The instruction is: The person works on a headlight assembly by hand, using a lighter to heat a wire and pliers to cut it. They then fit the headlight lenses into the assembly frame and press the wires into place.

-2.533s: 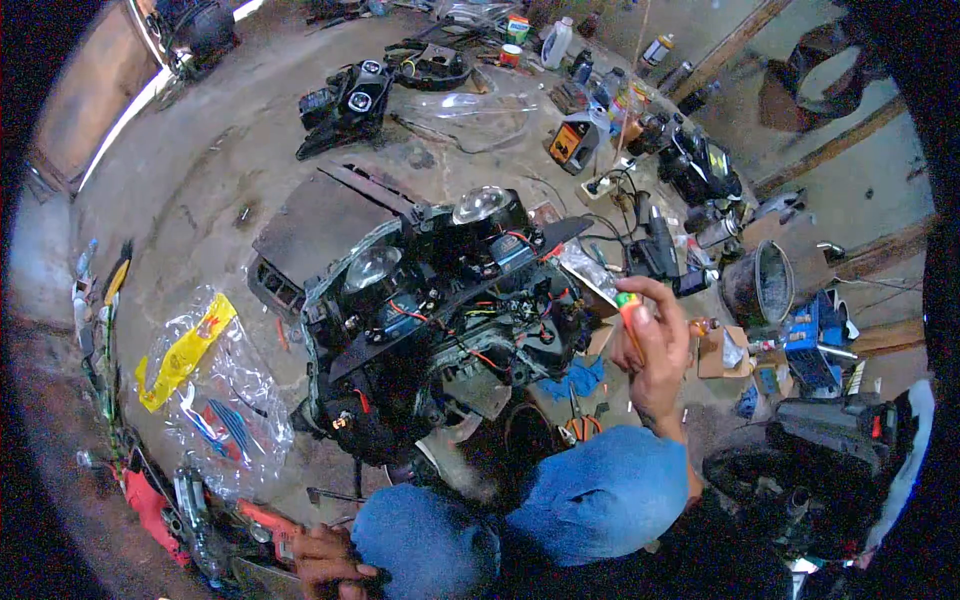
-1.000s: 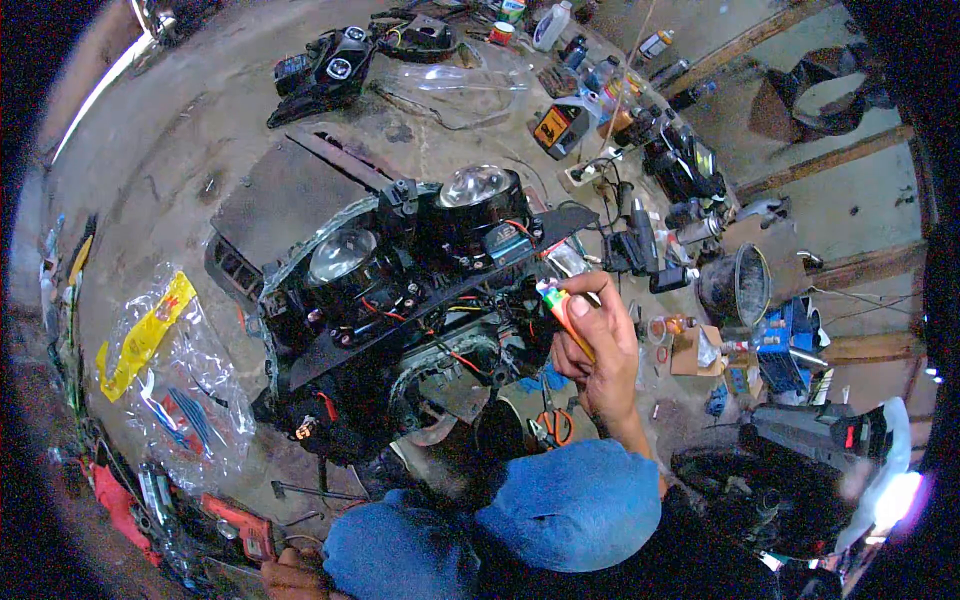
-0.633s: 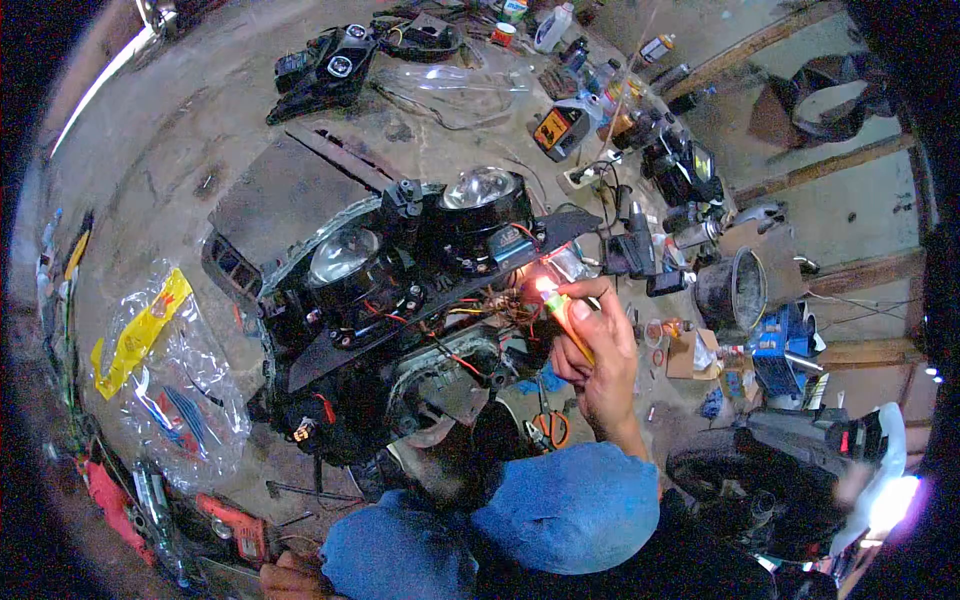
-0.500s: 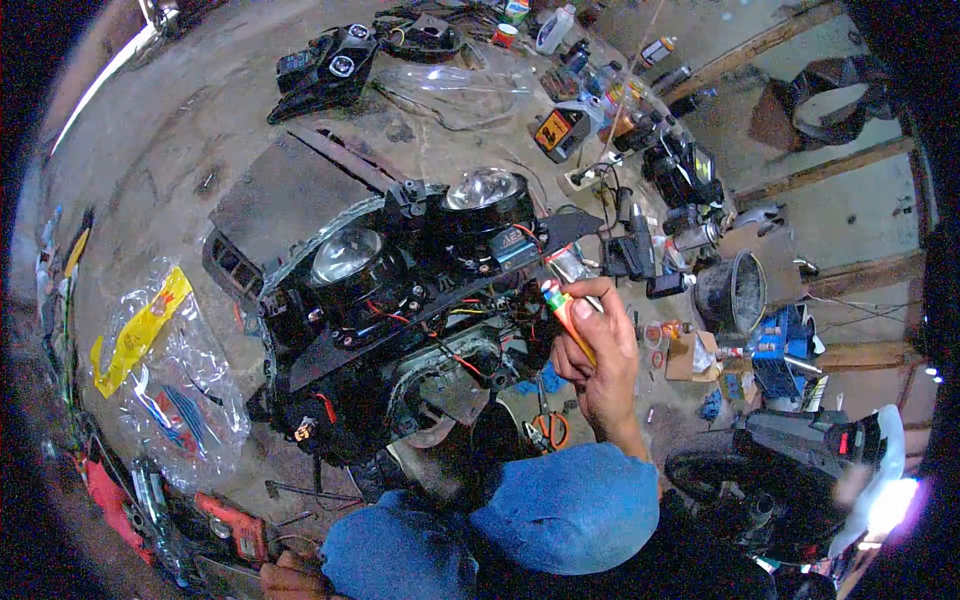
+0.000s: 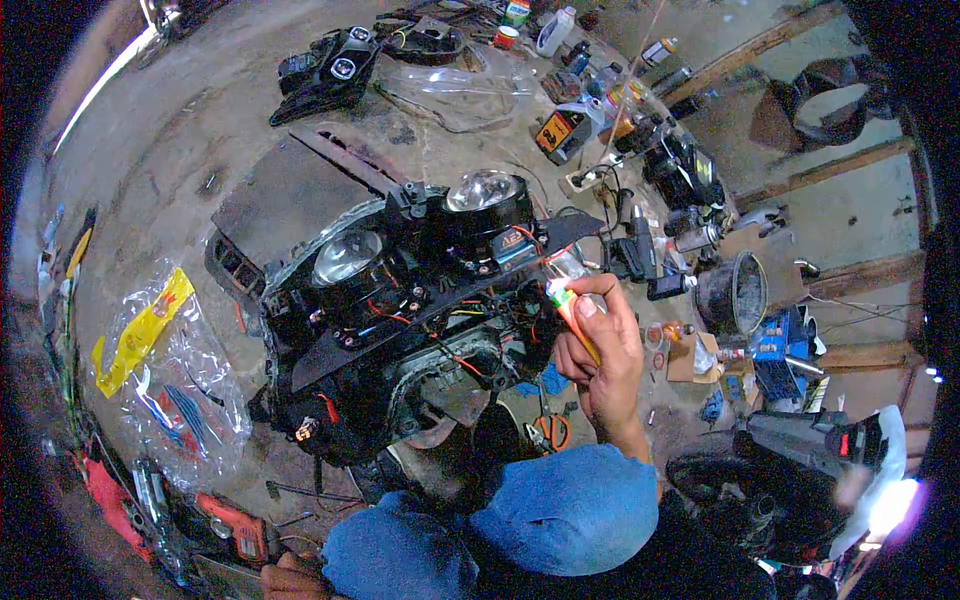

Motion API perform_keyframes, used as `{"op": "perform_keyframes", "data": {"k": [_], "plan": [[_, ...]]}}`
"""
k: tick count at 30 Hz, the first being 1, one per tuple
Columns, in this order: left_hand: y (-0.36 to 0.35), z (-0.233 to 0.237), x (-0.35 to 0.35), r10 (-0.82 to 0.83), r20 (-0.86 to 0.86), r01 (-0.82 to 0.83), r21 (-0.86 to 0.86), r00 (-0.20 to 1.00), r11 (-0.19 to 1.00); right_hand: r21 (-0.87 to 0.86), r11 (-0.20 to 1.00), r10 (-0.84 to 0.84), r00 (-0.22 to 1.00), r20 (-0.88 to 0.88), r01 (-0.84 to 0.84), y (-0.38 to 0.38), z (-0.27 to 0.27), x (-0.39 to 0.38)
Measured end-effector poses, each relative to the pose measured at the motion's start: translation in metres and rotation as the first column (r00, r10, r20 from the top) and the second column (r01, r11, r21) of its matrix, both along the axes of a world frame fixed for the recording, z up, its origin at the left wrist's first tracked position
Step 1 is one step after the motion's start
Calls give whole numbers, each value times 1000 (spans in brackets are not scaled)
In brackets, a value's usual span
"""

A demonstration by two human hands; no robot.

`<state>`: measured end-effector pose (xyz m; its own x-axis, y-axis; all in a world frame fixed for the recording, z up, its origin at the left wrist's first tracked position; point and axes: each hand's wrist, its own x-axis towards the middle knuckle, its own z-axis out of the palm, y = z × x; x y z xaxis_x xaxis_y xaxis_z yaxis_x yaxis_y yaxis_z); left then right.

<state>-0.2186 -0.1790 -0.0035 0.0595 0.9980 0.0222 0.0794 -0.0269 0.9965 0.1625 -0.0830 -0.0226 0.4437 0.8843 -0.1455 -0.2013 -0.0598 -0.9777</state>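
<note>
My right hand (image 5: 606, 350) is closed around a slim orange, green and white tube (image 5: 577, 322), held upright at a tilt with the thumb near its white end. Just left of it lies a black headlight housing (image 5: 400, 290) with two round clear lenses, red wires and a small silver module (image 5: 515, 247). At the bottom edge, my left hand (image 5: 292, 577) is partly cut off beside my knee. Its visible fingers are curled, and whatever they may hold is hidden. A red power tool (image 5: 235, 525) lies close to that hand.
Orange-handled scissors (image 5: 550, 432) lie below the right hand. A clear plastic bag (image 5: 190, 400) with a yellow label is at left. Bottles, a heat gun (image 5: 636, 245) and a black bucket (image 5: 732, 292) stand at right. Another headlight part (image 5: 325, 75) lies at the back.
My right hand has shifted slightly to the right with the tube, and its index finger is more bent over the top. The left hand looks the same.
</note>
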Motion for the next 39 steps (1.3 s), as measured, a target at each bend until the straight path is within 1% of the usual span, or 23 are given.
{"op": "perform_keyframes", "data": {"k": [4,5,7,9,11,14,15,16,17,18,19,20,21,22,24,25,27,28,30,32,34,35,39], "plan": [[14,-6,1,-21,5,20,98,1000,995,-52,997,-53,998,31,54,-8,-4,10],[19,-7,1,-25,4,24,126,1000,992,-24,997,-74,997,3,74,-16,-5,17],[26,-9,1,-21,-5,22,170,1000,985,-47,978,-197,971,137,205,-33,-23,31],[33,-10,3,-4,-15,7,209,1000,978,-65,943,-299,918,259,325,-57,-61,47],[45,-12,4,36,-20,-30,255,999,966,-81,897,-378,847,373,435,-94,-116,64],[73,-19,-9,156,-3,-147,326,988,934,-238,869,-347,877,333,434,-151,-167,78],[84,-16,-11,184,-30,-161,354,983,921,-241,859,-358,867,347,452,-158,-172,81],[91,-16,-20,172,-93,-124,384,981,915,-248,848,-368,856,362,469,-166,-177,83],[105,-4,-16,94,-284,39,429,954,903,-255,834,-380,844,378,489,-169,-178,81],[120,9,-11,34,-453,201,461,891,864,-250,834,-379,841,386,491,-169,-179,80],[134,36,12,-98,-594,367,351,799,862,-245,834,-379,837,396,494,-164,-171,78],[144,58,44,-226,-708,508,215,670,834,-241,835,-377,832,407,496,-158,-161,76],[155,60,72,-283,-714,551,171,641,817,-277,825,-396,854,337,492,-151,-146,71],[163,57,99,-340,-716,591,124,609,797,-292,826,-383,861,335,482,-154,-154,71],[168,43,144,-346,-668,535,92,659,840,-323,831,-349,877,331,453,-161,-178,74],[170,38,164,-352,-655,514,64,669,856,-292,835,-326,846,422,467,-164,-193,73],[172,36,192,-381,-674,491,-31,633,870,-282,849,-326,862,388,447,-179,-230,68],[171,33,203,-355,-676,472,-12,645,882,-274,858,-323,871,370,435,-179,-234,65],[170,27,220,-301,-684,435,27,665,900,-369,848,-300,919,255,379,-183,-234,55],[172,23,234,-328,-584,370,-52,743,928,-435,830,-305,937,170,349,-182,-235,42],[172,22,244,-367,-440,331,-159,820,930,-404,860,-295,950,106,312,-176,-235,34],[173,20,247,-387,-301,333,-217,871,918,-409,862,-288,953,94,301,-174,-231,31],[172,23,254,-385,-262,322,-253,885,912,-391,876,-283,958,56,282,-168,-227,26]]}}
